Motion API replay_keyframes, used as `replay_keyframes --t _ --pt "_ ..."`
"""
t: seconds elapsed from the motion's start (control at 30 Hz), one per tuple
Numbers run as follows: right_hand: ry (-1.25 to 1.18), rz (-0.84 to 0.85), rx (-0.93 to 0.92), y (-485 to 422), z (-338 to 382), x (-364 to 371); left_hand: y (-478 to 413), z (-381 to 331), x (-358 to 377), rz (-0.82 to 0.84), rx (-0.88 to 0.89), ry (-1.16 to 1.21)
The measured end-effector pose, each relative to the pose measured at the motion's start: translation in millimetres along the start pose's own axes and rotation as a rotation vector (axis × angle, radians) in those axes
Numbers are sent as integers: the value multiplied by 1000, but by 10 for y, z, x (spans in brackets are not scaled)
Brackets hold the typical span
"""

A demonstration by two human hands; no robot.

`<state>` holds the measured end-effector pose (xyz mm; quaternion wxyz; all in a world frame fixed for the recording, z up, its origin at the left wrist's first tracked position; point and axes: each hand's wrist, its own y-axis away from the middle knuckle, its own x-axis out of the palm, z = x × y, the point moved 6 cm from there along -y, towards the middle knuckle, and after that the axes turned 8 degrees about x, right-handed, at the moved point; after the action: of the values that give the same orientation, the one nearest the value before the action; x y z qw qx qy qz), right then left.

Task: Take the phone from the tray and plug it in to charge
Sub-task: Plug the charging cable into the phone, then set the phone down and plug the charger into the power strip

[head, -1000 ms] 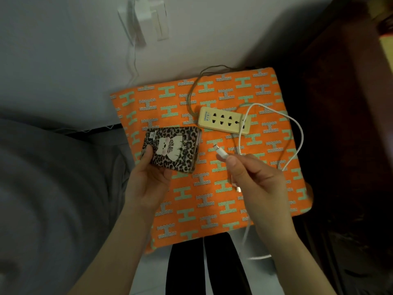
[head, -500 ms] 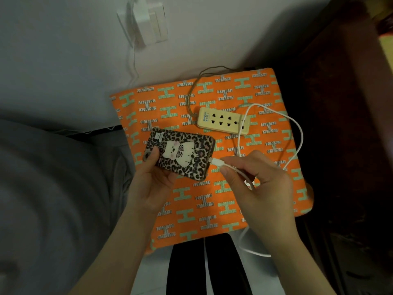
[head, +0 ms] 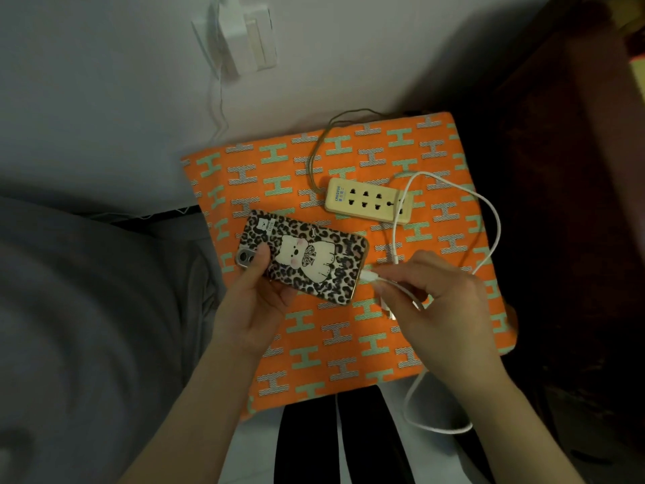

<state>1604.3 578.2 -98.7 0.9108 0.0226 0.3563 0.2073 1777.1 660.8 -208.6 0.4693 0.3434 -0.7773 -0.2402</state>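
Observation:
The phone (head: 307, 260), in a leopard-print case with a white cartoon cat, is held back-up above the orange patterned surface (head: 349, 344). My left hand (head: 254, 298) grips its left end, thumb on the camera. My right hand (head: 443, 302) pinches the white charging cable (head: 495, 225) just behind its plug (head: 370, 275). The plug sits at the phone's right end port. The cable loops back over a cream power strip (head: 370, 200).
A white adapter (head: 241, 40) hangs in a wall socket above, its thin cord trailing down. The power strip's brown cord (head: 317, 151) runs off the back edge. Grey bedding (head: 87, 326) lies left; dark furniture (head: 576, 204) stands right.
The phone has turned lengthwise towards my right hand. My right hand brought the cable's plug from apart up to the phone's right end.

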Motion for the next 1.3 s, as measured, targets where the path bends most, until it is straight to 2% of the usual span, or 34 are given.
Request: replay_keyframes --t 0.13,0.23,0.33,0.4,0.5,0.6,0.67,0.77,0.87,0.93,0.97,1.03,1.13,1.17,1.23,1.3 --pt "13 -11 -69 -34 -14 -23 24 50 31 -1 -18 27" --pt "70 22 -71 -20 -109 20 11 56 -2 -7 -12 -47" --pt "-29 133 21 72 -335 68 -61 1 -25 19 -34 -188" --pt "-78 154 169 81 -568 11 -172 -66 -37 38 -68 -325" --pt "137 28 389 16 -996 -116 -395 -176 -52 53 -80 -630" --pt "249 123 504 -29 -1224 84 -581 -174 -43 134 -74 -937" --pt "282 133 470 -84 -1221 221 -656 -182 32 160 3 -1159" --pt "369 81 384 -173 -1131 323 -711 -265 257 196 329 -1764" --pt "390 84 366 -254 -1064 360 -701 -280 371 184 349 -2188" --pt "306 97 342 -324 -1036 301 -702 -305 442 206 371 -2425" --pt "215 105 342 -365 -1029 241 -705 -314 499 236 413 -2477" --pt "-24 105 360 -447 -1000 92 -691 -349 668 275 583 -2433" --pt "-250 -27 351 -625 -864 -122 -637 -335 987 413 929 -2139" --pt "-254 -81 327 -700 -796 -159 -653 -279 1077 499 952 -2075" --pt "-184 -183 245 -844 -648 -184 -735 -118 1195 646 858 -2061" --pt "-119 -260 166 -954 -545 -133 -813 -6 1247 663 800 -2103"
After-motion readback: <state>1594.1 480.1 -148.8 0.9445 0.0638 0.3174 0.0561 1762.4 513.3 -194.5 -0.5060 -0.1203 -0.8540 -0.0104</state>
